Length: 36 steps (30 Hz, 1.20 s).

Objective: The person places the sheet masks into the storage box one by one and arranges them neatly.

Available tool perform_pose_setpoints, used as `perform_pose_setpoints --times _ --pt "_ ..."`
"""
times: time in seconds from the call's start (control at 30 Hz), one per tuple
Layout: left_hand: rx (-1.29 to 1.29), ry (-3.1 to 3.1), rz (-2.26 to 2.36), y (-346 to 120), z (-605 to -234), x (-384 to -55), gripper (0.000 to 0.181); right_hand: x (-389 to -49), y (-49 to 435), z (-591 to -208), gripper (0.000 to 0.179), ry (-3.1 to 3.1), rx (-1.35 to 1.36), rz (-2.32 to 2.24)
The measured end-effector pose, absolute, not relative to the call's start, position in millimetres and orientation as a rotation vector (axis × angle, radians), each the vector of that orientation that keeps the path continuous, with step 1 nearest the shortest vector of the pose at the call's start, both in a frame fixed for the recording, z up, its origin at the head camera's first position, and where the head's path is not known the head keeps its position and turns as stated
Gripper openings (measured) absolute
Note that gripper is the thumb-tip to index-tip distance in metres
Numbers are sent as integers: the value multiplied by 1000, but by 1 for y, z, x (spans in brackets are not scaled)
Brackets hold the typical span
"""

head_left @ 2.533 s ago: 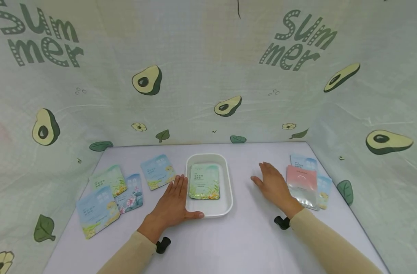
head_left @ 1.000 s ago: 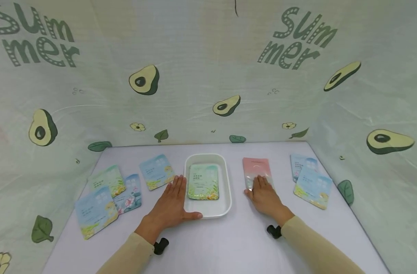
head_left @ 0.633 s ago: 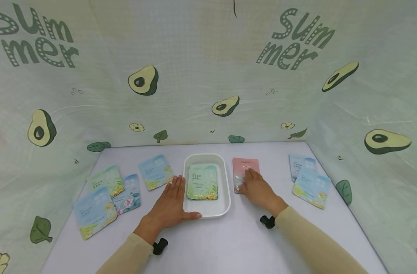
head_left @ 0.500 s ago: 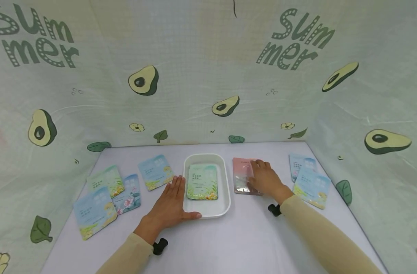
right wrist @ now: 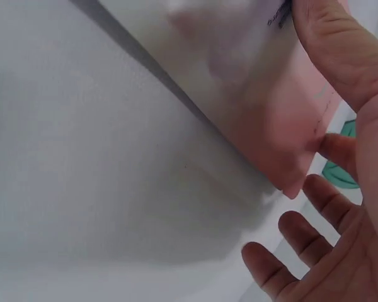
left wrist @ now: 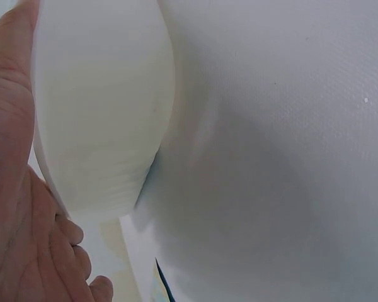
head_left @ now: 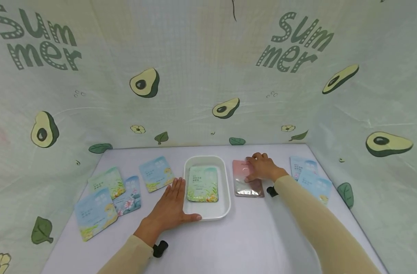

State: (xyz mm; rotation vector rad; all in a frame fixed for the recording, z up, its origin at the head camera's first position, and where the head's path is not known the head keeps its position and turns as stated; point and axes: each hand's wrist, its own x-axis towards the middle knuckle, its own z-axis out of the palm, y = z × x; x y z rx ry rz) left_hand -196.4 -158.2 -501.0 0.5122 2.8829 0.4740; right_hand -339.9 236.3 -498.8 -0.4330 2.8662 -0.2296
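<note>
My left hand (head_left: 168, 207) rests against the left side of a white plastic tray (head_left: 225, 205), fingers straight, thumb along its near edge. In the left wrist view the tray's outer wall (left wrist: 107, 107) fills much of the picture. A green sachet (head_left: 203, 184) with a flower print lies inside the tray. To the right, a pink and silver sachet (head_left: 244, 186) lies on the table. My right hand (head_left: 263, 167) is over its far right part, thumb on its face. In the right wrist view the index fingertip (right wrist: 331, 146) meets the sachet's pink edge; the other fingers are spread apart.
Several blue and green sachets lie at the left, among them a blue one (head_left: 96, 213) and a separate blue one (head_left: 157, 173). Two blue sachets (head_left: 312, 184) overlap at the right, partly behind my right sleeve. A patterned cloth (head_left: 187, 121) stands around the table (head_left: 235, 243).
The pink sachet came from the right-hand pile to beside the tray under my right hand. That hand then shifted right and toward the sachet's far edge. My left hand stayed at the tray.
</note>
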Motion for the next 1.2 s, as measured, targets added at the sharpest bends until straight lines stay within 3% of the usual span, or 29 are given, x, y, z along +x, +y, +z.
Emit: perform_pose_setpoints --times 0.47,0.97,1.2 --pt "537 2889 488 -159 -503 -196 141 -324 231 -505 99 3142 -537 -165" --pt "533 2882 528 -160 -501 -196 140 -286 222 -519 65 3342 -502 -392" --pt "531 2874 530 -160 -502 -196 139 -273 225 -526 77 3246 -390 -654"
